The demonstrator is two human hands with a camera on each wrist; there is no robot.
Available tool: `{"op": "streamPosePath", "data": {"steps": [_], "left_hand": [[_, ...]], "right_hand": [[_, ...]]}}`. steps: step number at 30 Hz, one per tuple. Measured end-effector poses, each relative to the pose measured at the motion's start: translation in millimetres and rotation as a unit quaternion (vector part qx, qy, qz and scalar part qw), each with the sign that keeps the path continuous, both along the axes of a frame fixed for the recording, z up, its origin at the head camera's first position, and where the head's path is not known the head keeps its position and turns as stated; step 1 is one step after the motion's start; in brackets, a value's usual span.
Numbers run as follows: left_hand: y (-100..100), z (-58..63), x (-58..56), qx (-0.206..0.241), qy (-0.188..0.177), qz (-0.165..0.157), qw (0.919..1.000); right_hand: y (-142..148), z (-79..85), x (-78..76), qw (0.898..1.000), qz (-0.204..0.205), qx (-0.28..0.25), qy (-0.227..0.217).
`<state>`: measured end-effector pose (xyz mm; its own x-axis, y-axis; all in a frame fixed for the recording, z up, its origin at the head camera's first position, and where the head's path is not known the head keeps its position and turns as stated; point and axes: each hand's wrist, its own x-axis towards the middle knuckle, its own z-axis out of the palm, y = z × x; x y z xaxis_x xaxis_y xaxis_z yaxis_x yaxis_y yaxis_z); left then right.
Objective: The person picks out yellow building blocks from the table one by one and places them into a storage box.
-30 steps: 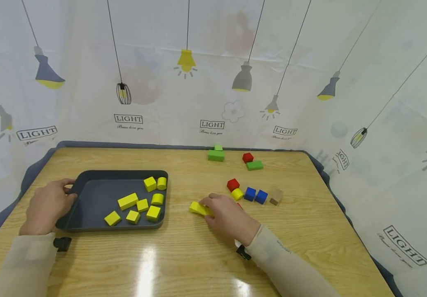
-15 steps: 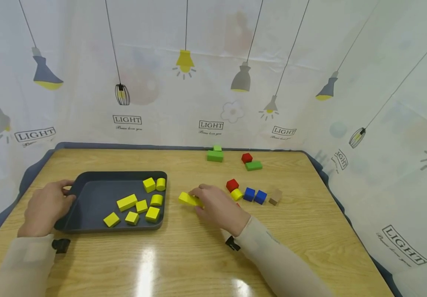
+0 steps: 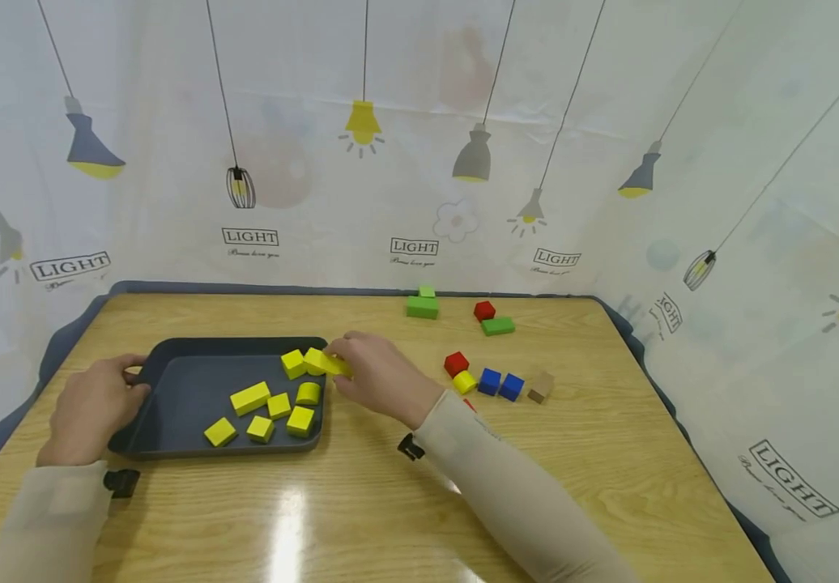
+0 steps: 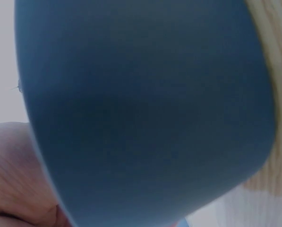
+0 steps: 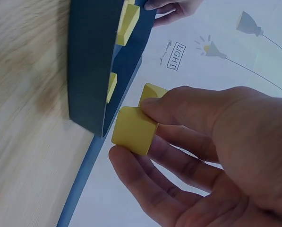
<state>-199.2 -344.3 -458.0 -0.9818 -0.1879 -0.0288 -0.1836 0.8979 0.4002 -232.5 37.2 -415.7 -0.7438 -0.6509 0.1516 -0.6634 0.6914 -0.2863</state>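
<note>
My left hand [image 3: 95, 409] grips the left side of a dark grey tray [image 3: 189, 393], which sits on the left of the table. In the left wrist view the tray's wall [image 4: 145, 104] fills most of the picture, with part of the hand behind it. My right hand [image 3: 379, 372] pinches a long yellow block [image 3: 332, 366] over the tray's right rim, near its far corner. Seen from the right wrist, the thumb and fingers hold this block [image 5: 133, 130] by its sides. Several yellow blocks [image 3: 250, 397] lie inside the tray, mostly in its right half.
To the right on the wooden table [image 3: 361, 502] are a red block [image 3: 456, 364], a yellow cylinder [image 3: 466, 381], two blue cubes [image 3: 490, 381] and a plain wooden block [image 3: 540, 387]. Green blocks [image 3: 423, 307] and another red block [image 3: 484, 310] lie near the back edge.
My right hand has carried the yellow block leftward and away from me, from the table's middle to over the tray's right rim. My left hand and the tray stay put.
</note>
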Motion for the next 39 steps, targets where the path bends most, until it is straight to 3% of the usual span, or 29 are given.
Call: {"op": "streamPosePath", "data": {"steps": [10,19,39], "left_hand": [[-1.1,0.8,-1.1,0.000,-0.007,-0.001,1.0000],[-1.8,-0.4,0.2,-0.007,0.002,-0.005,1.0000],[0.5,-0.5,0.3,-0.006,0.010,-0.002,0.9999]], "right_hand": [[-52.8,7.4,-16.2,0.999,0.028,0.041,-0.001],[-82.9,-2.8,-23.3,0.996,0.027,0.062,-0.052],[-73.8,-11.1,-24.8,0.997,-0.005,0.065,-0.032]]}}
